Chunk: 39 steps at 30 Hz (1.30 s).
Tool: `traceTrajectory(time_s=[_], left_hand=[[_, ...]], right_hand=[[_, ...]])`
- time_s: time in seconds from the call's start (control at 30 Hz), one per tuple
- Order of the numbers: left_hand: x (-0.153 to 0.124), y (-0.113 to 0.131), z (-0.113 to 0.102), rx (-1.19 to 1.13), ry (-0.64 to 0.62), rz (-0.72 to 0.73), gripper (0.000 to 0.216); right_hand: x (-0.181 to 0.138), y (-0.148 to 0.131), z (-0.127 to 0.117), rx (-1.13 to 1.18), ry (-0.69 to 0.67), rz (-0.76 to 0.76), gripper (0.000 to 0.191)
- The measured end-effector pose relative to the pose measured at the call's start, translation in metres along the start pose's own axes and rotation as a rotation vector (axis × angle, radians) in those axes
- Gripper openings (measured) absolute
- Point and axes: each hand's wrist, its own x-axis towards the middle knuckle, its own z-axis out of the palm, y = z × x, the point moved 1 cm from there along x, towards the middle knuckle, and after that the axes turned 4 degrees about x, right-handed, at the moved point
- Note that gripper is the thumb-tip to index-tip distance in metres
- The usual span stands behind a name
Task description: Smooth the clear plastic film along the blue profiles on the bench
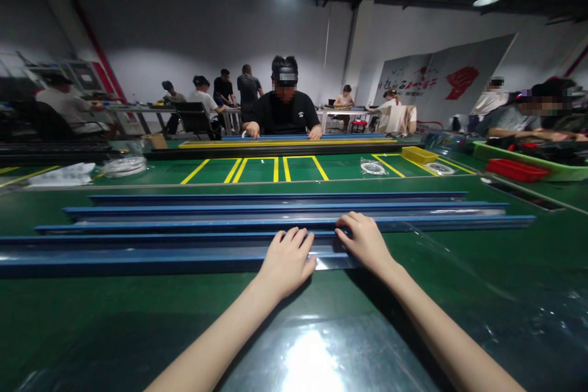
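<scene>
Several long blue rails (275,208) lie side by side across the green table (138,312). My left hand (287,260) rests on the nearest blue rail (138,254), fingers together and laid flat over its top edge. My right hand (365,239) lies just to the right, fingers curled over the rail's end and a strip of clear film (333,262) that sticks out there. Whether either hand pinches the film is hidden by the fingers.
A person in black (285,111) works opposite at another long rail (285,148). A yellow tray (419,154), a red tray (517,169) and a green bin (555,171) stand at the right; plastic bags (124,165) at the left. Other people sit behind.
</scene>
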Motion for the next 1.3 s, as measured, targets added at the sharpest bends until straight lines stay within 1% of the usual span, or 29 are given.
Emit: traceTrajectory(time_s=[0.1, 0.2, 0.27, 0.4, 0.5, 0.63, 0.7, 0.77, 0.87, 1.0, 1.07, 1.13, 1.23, 1.3], left_hand=[[0.0, -0.011, -0.011, 0.056, -0.047, -0.03, 0.039], [0.0, -0.024, -0.025, 0.107, -0.115, -0.076, 0.035], [-0.001, -0.032, -0.034, 0.139, -0.17, -0.126, 0.035], [-0.003, -0.043, -0.046, 0.186, -0.282, -0.256, 0.036], [-0.004, -0.049, -0.05, 0.187, -0.356, -0.331, 0.039], [-0.004, -0.053, -0.052, 0.182, -0.399, -0.391, 0.045], [-0.004, -0.052, -0.052, 0.189, -0.397, -0.411, 0.046], [-0.004, -0.051, -0.052, 0.198, -0.394, -0.425, 0.047], [-0.004, -0.051, -0.052, 0.207, -0.403, -0.437, 0.048], [-0.005, -0.052, -0.051, 0.245, -0.395, -0.44, 0.048], [-0.005, -0.05, -0.05, 0.265, -0.356, -0.415, 0.047], [-0.004, -0.045, -0.047, 0.247, -0.289, -0.368, 0.045], [-0.002, -0.032, -0.041, 0.146, -0.181, -0.281, 0.043], [-0.001, -0.023, -0.035, 0.074, -0.131, -0.204, 0.044]], right_hand=[[0.001, 0.006, -0.011, -0.02, 0.0, 0.015, 0.018], [0.001, 0.014, -0.023, 0.018, -0.049, 0.056, 0.023], [0.002, 0.019, -0.029, 0.027, -0.122, 0.057, 0.024], [0.002, 0.023, -0.037, 0.058, -0.32, 0.002, 0.029], [0.001, 0.024, -0.042, 0.115, -0.44, -0.022, 0.042], [-0.004, 0.025, -0.047, 0.144, -0.529, -0.004, 0.068], [-0.006, 0.026, -0.048, 0.133, -0.565, 0.014, 0.076], [-0.008, 0.025, -0.048, 0.114, -0.598, 0.023, 0.08], [-0.009, 0.024, -0.046, 0.103, -0.619, 0.021, 0.08], [-0.007, 0.022, -0.039, 0.101, -0.587, -0.022, 0.078], [-0.006, 0.02, -0.033, 0.099, -0.554, -0.077, 0.076], [-0.006, 0.015, -0.027, 0.104, -0.52, -0.126, 0.075], [-0.006, 0.005, -0.018, 0.131, -0.481, -0.182, 0.073], [-0.008, -0.002, -0.013, 0.152, -0.463, -0.215, 0.072]])
